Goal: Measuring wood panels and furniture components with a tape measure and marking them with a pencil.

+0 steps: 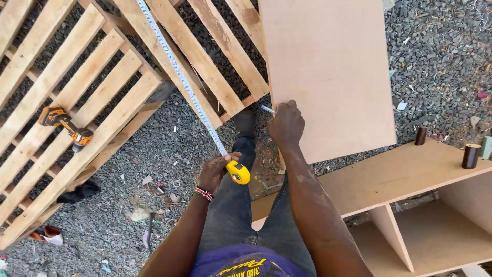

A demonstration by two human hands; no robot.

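Note:
My left hand (215, 172) grips a yellow tape measure (239, 173); its white blade (177, 72) runs up and left across the pallets to the top edge of the view. My right hand (286, 124) holds a thin white-and-blue pen (267, 109) at the left edge of a large brown fibreboard panel (333, 72), which leans over the pallet and the gravel. Both hands are in front of my knees in dark jeans.
Wooden pallets (77, 102) fill the left and top. An orange cordless drill (64, 125) lies on one. A fibreboard cabinet (410, 205) with short brown legs (470, 155) lies at the right. Grey gravel with scraps and a hammer (149, 231) covers the ground.

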